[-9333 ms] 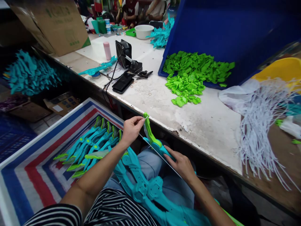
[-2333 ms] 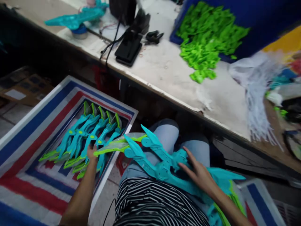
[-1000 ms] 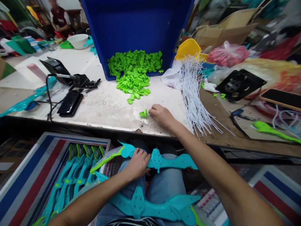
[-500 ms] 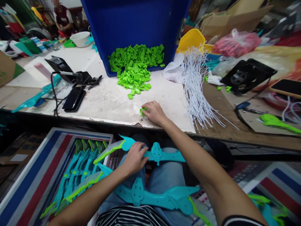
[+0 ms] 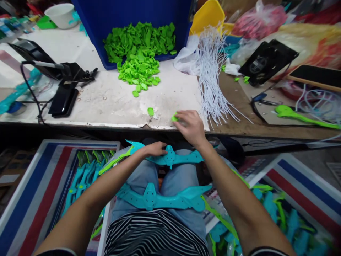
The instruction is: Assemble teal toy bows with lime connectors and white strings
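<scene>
Pinching seems to be the step in hand: the right hand (image 5: pixel 191 126) is holding a small green piece (image 5: pixel 174 117) by the tabletop's (image 5: pixel 114 112) near edge, thumb and fingertips almost meeting around it. The piece is sitting at the very tips, partly covered by them and showing on their left; whether it is also touching the tabletop, I cannot tell. The next move is calling, in my judgement, for a light but steady tip grip, since so small a piece could be slipping out. A second piece (image 5: pixel 150 111) is lying to the left, apart from the hand, also toward the near edge. Below that edge the left hand (image 5: pixel 158 149) is lying on the upper frame (image 5: pixel 183 158), beside its raised middle; how firmly its fingers are gripping, I cannot tell. The lower frame (image 5: pixel 176 202) is resting across the lap, closer to the body. Farther back, a heap (image 5: pixel 138 69) of green pieces is spilling from the blue bin (image 5: pixel 133 10), and white ties (image 5: pixel 213 89) are trailing toward the near edge on the right. Flanking the lap, the left crate (image 5: pixel 44 170) and right crate (image 5: pixel 277 163) are holding turquoise-and-green parts
</scene>
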Tool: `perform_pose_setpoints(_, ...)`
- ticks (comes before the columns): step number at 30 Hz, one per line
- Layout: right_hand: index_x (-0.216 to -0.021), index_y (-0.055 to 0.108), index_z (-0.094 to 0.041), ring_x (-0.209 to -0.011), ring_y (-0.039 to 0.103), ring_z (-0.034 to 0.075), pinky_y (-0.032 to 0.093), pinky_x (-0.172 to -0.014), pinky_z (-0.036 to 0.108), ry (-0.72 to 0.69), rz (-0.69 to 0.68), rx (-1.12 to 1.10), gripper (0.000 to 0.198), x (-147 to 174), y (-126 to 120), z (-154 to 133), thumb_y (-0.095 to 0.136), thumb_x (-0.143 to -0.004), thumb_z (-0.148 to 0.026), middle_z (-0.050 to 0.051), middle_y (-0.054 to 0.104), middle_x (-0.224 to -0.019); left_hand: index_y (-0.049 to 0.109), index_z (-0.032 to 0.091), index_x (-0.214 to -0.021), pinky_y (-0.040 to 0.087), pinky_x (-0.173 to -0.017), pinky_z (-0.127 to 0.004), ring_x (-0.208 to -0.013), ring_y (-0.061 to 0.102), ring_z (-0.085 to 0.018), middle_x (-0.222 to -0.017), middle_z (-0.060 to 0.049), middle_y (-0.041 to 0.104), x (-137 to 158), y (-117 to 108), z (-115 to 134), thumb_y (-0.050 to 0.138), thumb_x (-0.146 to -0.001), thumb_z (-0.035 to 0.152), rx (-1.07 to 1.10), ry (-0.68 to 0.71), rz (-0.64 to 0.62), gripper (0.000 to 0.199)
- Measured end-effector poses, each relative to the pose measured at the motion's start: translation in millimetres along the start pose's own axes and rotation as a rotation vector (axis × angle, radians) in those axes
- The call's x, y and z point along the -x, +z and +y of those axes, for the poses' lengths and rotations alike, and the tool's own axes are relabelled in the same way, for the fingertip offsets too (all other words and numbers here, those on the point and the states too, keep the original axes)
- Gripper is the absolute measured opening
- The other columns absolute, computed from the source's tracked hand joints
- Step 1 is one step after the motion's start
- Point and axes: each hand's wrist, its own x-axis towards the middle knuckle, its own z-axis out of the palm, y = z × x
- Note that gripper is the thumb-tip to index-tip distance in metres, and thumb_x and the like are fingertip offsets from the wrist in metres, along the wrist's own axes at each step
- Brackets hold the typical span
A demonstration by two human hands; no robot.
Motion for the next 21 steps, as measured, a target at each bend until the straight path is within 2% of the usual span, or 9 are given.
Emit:
perform_pose_setpoints(4,-0.106,0.066,-0.022,-0.098,0.059,0.023,0.051,-0.083,0.041,-0.086,-0.156,-0.121,0.021,69.8,-2.5,-23.5,0.057,-0.088,-0.029,0.007,0.07,-0.108,0.059,0.013,-0.074,0.034,-0.054,-0.021,-0.056,0.042,-0.01,-0.057,0.004,0.047,-10.8,1.8,-9.2,0.053,-0.077,0.024,0.283,-0.031,-0.052,0.014)
perform_pose_setpoints(6,-0.105,0.067,-0.021,-0.096,0.059,0.023,0.053,-0.08,0.042,-0.1,-0.236,-0.116,0.021,101.0,2.8,-25.0,0.055,-0.089,-0.026,0.008,0.07,-0.108,0.059,0.013,-0.071,0.031,-0.053,-0.022,-0.054,0.037,-0.009,-0.055,0.005,0.044,-13.7,4.2,-14.3,0.058,-0.075,0.03,0.421,-0.047,-0.054,0.018)
perform_pose_setpoints(8,-0.105,0.067,-0.02,-0.098,0.059,0.024,0.053,-0.082,0.044,-0.1,-0.257,-0.096,0.021,120.3,10.7,-21.9,0.053,-0.091,-0.026,0.009,0.07,-0.109,0.06,0.013,-0.071,0.03,-0.053,-0.022,-0.055,0.035,-0.009,-0.054,0.005,0.044,-15.6,6.7,-17.8,0.062,-0.073,0.039,0.475,-0.05,-0.042,0.027)
perform_pose_setpoints(13,-0.109,0.067,-0.019,-0.106,0.059,0.025,0.053,-0.088,0.046,-0.052,-0.249,-0.097,0.025,126.6,24.4,-15.4,0.051,-0.092,-0.026,0.011,0.068,-0.114,0.061,0.013,-0.071,0.03,-0.054,-0.023,-0.057,0.038,-0.01,-0.056,0.004,0.048,-16.6,9.4,-19.0,0.064,-0.072,0.052,0.548,-0.059,-0.031,0.04)
perform_pose_setpoints(18,-0.107,0.069,-0.025,-0.108,0.06,0.026,0.052,-0.092,0.048,0.095,-0.277,-0.122,0.024,125.3,26.2,-20.7,0.052,-0.09,-0.03,0.009,0.066,-0.118,0.057,0.013,-0.066,0.026,-0.05,-0.023,-0.053,0.034,-0.008,-0.052,0.006,0.041,-13.3,7.7,-17.4,0.069,-0.065,0.057,0.558,-0.021,-0.068,0.045)
perform_pose_setpoints(21,-0.101,0.07,-0.025,-0.107,0.061,0.027,0.051,-0.091,0.049,0.186,-0.248,-0.147,0.021,129.3,28.9,-25.3,0.056,-0.088,-0.034,0.01,0.065,-0.119,0.056,0.013,-0.066,0.026,-0.05,-0.022,-0.054,0.034,-0.007,-0.054,0.007,0.042,-11.4,9.5,-15.3,0.073,-0.06,0.054,0.552,0.003,-0.072,0.045)
